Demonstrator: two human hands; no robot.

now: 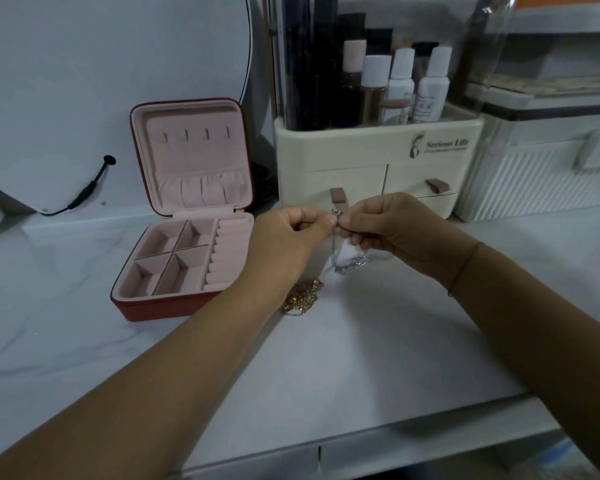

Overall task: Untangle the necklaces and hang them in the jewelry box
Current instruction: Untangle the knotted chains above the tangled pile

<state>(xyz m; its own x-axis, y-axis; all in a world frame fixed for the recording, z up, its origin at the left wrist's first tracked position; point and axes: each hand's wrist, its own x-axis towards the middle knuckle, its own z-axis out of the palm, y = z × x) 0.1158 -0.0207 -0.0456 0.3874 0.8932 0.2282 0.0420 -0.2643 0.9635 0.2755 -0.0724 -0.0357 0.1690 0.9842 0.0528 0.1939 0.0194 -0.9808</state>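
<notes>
- We found the left hand [291, 233] and right hand [395, 230] raised just above the table [395, 341], fingertips meeting at the top of the silver chain [347, 265].
- Step in hand, in our judgement: working the clasp or a knot at the chain's top end. The detail was too small to tell which.
- To do it well, we judged that the pinch should be light and close to the snag. The links should be teased apart rather than pulled, since pulling would tighten any knot.
- We advised letting the slack hang, as it did, so that twists could fall out.
- Left hand: fingers curled, thumb and forefinger closed narrowly on the chain's top.
- Right hand: a like narrow pinch at the same point, the other fingers curled under.
- The chain hung from the pinch. Its lower loop appeared to rest on the table at six o'clock of the fingertips.
- The gold necklace [302, 296] lay heaped at seven o'clock of the hands, partly behind the left wrist, and neither hand held it.
- The box [167, 308] stood open at nine o'clock, the four hooks [196, 135] in its lid bare; nothing hung there yet.
- An organiser [378, 161] stood at twelve o'clock, just behind the hands.
</notes>
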